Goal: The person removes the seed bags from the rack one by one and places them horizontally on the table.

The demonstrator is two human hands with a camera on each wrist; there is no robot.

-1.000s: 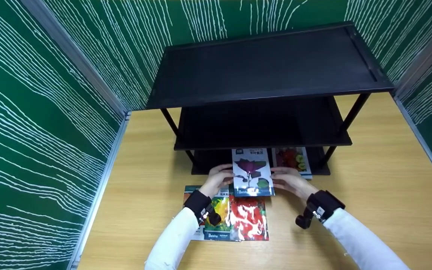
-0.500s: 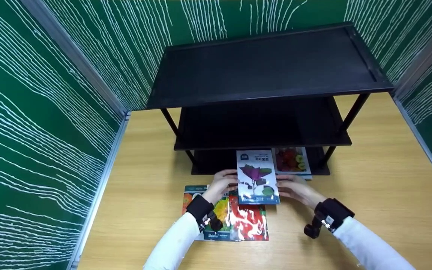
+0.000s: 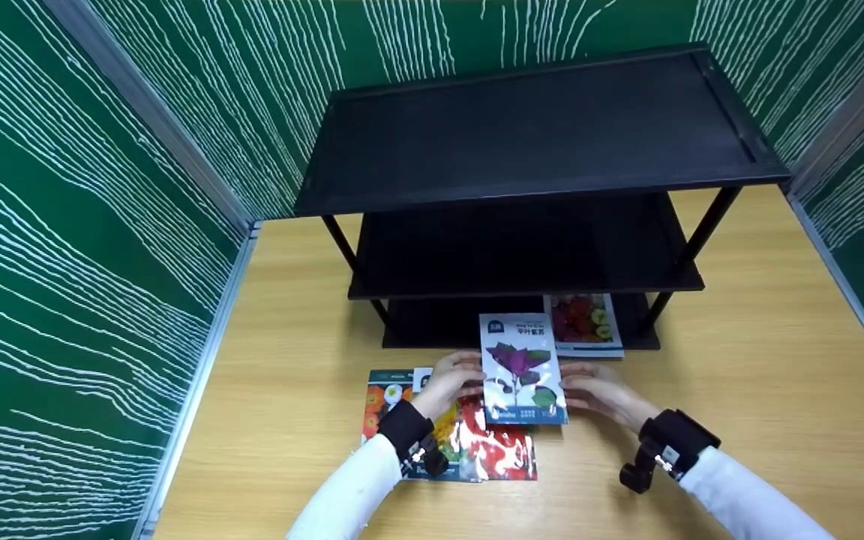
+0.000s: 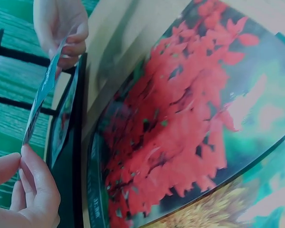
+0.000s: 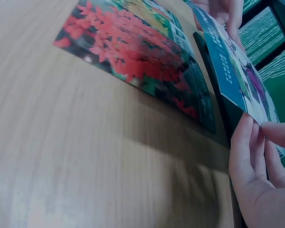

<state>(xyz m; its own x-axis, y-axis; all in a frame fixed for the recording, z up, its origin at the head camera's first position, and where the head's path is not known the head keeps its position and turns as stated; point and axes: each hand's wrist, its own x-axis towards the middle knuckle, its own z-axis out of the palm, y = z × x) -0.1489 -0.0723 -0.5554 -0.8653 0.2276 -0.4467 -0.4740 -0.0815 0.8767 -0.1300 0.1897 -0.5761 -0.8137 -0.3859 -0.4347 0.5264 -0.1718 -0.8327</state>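
Observation:
A white seed packet (image 3: 523, 367) with a purple-leaved plant and a blue bottom band is held above the table, just in front of the rack. My left hand (image 3: 453, 384) pinches its left edge between thumb and fingers. On the opposite edge, my right hand (image 3: 603, 391) grips it the same way, as the right wrist view confirms. Below lie a packet with red flowers (image 3: 505, 456), one with yellow flowers (image 3: 445, 433) and one with orange flowers (image 3: 373, 401). They overlap, and my left wrist covers part of them.
A black three-tier rack (image 3: 537, 135) stands behind the hands. Its bottom shelf holds packets (image 3: 582, 322) with red and yellow-green produce at the right, jutting past the front edge. Green walls (image 3: 64, 225) with white streaks enclose the wooden table (image 3: 282, 337).
Both hands have drawn the purple-plant packet back from the bottom shelf, toward me and slightly right. More of its top shows now. The packets on the table have stayed put.

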